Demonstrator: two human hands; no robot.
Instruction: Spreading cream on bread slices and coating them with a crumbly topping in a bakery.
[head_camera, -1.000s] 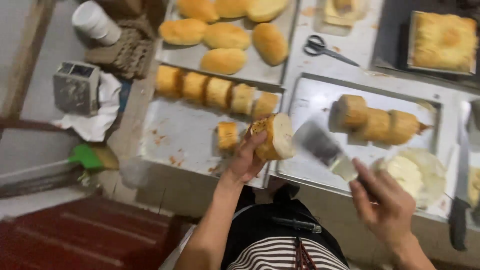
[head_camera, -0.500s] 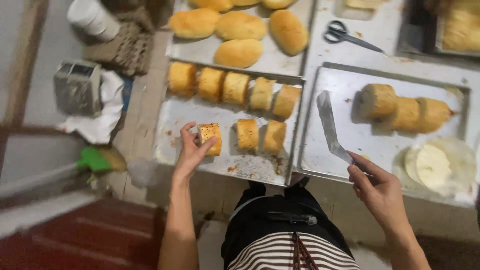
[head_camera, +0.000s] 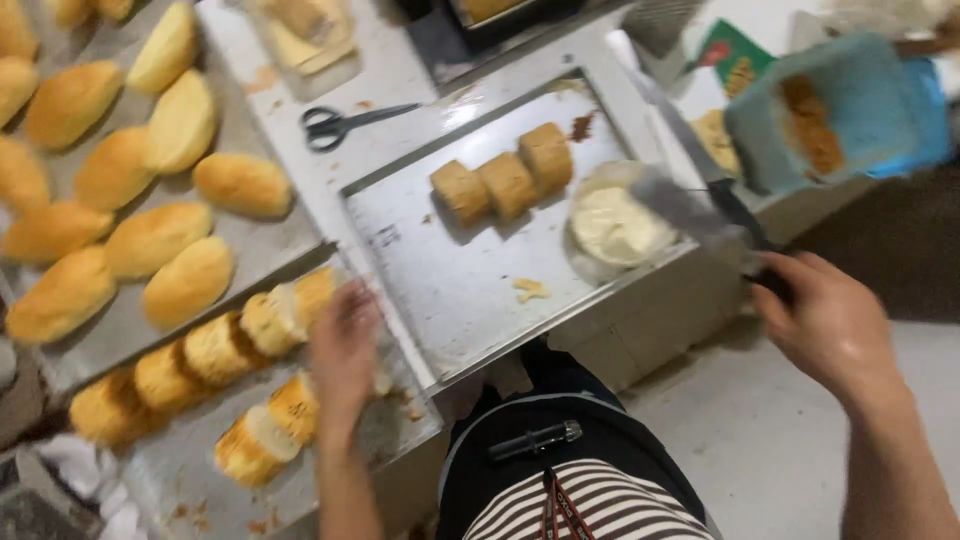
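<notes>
There, right hand (head_camera: 825, 320) around spatula (head_camera: 690, 212).

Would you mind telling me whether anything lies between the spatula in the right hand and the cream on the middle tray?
Nothing visible does. The right hand holds the spatula with its blade right at the edge of the cream, and no bread piece sits between them.

Likely small bakery kitchen, though view blurred: metal trays (head_camera: 470, 290), many bread rolls (head_camera: 150, 240), cream tub (head_camera: 615, 225).
</notes>
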